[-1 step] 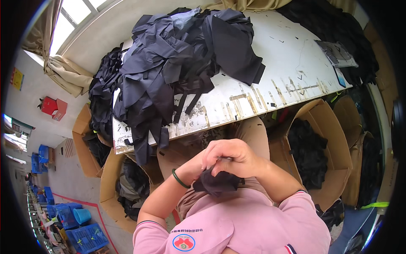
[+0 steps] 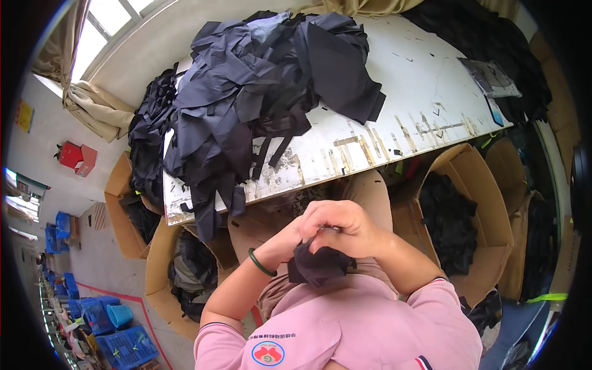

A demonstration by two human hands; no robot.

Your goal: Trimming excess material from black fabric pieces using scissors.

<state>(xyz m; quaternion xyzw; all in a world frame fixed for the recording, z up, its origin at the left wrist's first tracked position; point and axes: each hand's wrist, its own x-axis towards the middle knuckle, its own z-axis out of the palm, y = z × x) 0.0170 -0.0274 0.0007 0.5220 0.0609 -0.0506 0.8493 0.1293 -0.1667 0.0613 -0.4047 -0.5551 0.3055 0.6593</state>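
Right hand pinching black cloth; left hand against right, grip unclear. Beyond hands: white surface bearing dark fabric heap.

Pink s/s shirt, striped cuffs, rnd red-blue badge; dk green bangle (L); trousers prob. beige.

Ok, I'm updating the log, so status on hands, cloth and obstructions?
Right hand gripping crumpled black cloth. Left hand close against right, grip hidden. Dark fabric heap on white table beyond, not in the way.
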